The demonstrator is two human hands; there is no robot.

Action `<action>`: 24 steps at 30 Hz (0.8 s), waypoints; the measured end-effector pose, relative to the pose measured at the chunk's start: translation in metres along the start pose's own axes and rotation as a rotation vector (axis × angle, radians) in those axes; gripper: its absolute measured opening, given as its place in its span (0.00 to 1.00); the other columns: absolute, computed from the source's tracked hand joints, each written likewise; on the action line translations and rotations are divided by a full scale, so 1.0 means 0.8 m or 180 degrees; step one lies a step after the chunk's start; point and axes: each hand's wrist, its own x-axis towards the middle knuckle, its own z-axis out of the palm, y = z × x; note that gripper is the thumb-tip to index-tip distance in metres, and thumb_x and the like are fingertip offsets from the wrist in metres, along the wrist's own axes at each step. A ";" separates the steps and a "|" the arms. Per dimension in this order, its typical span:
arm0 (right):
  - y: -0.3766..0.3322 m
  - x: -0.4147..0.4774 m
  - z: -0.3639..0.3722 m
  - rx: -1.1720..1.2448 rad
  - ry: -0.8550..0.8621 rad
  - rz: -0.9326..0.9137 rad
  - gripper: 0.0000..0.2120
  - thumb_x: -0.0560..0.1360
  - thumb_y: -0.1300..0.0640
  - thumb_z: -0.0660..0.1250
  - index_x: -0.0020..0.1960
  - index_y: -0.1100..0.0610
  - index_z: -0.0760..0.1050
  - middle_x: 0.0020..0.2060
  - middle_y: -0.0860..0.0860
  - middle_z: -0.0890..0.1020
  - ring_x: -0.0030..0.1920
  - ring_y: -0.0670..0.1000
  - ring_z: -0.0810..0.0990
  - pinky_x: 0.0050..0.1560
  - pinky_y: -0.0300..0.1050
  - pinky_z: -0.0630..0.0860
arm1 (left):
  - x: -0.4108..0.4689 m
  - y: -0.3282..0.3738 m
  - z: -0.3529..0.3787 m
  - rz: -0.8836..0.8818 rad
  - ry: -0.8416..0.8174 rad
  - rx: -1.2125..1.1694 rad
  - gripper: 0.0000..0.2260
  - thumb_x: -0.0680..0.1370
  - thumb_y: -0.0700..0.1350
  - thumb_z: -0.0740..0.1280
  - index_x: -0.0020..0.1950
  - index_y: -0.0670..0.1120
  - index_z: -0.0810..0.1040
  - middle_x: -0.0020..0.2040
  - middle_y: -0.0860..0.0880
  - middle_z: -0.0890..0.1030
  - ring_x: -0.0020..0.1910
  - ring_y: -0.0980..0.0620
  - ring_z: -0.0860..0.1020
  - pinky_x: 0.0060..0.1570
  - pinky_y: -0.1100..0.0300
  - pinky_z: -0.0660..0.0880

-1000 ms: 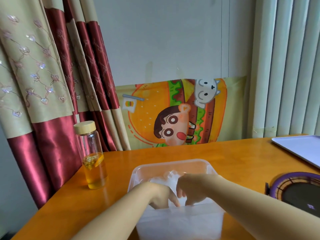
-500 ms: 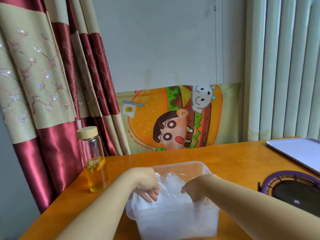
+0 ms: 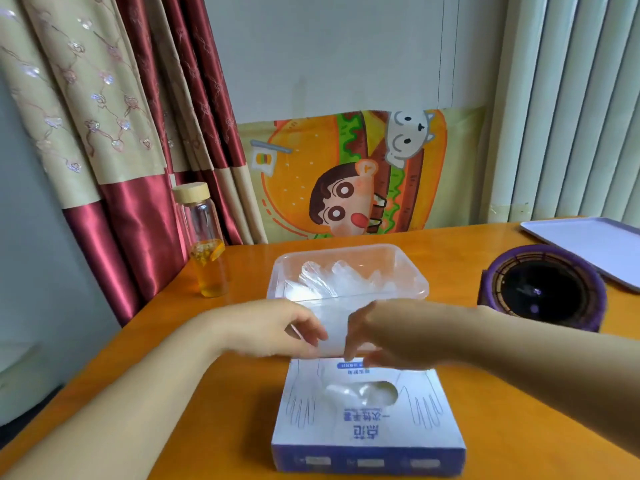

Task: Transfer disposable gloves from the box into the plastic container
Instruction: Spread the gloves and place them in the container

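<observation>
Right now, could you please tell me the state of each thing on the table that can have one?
Plastic container, uncovered, upright, holding crumpled gloves.
Glove box, lying flat, top opening open, unused gloves showing through it.
Glass bottle, upright, capped, partly filled with amber liquid.
Left hand, over the box's far edge, fingers relaxed, holding nothing.
Right hand, beside it, fingers pointing down, holding nothing.
</observation>
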 end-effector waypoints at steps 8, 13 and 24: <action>-0.009 0.010 0.061 -0.0107 -0.0246 -0.0151 0.20 0.78 0.54 0.65 0.68 0.41 0.70 0.74 0.47 0.58 0.70 0.52 0.61 0.68 0.48 0.64 | 0.022 -0.020 0.057 -0.0009 -0.0807 0.0790 0.43 0.71 0.60 0.71 0.78 0.59 0.49 0.78 0.58 0.50 0.76 0.53 0.54 0.73 0.55 0.58; -0.022 0.013 0.061 0.0124 0.0137 -0.0283 0.11 0.80 0.52 0.61 0.54 0.50 0.81 0.70 0.47 0.64 0.65 0.51 0.68 0.60 0.45 0.70 | 0.022 -0.019 0.058 0.0003 -0.0829 0.0720 0.42 0.72 0.59 0.72 0.78 0.58 0.50 0.78 0.59 0.52 0.75 0.52 0.56 0.73 0.55 0.59; -0.023 -0.002 0.005 -0.0495 0.0493 -0.0582 0.07 0.79 0.60 0.61 0.53 0.54 0.77 0.49 0.49 0.78 0.48 0.50 0.75 0.50 0.45 0.75 | 0.022 -0.010 0.060 -0.0093 -0.0909 0.0788 0.40 0.73 0.59 0.70 0.78 0.58 0.51 0.78 0.55 0.56 0.76 0.49 0.58 0.70 0.55 0.62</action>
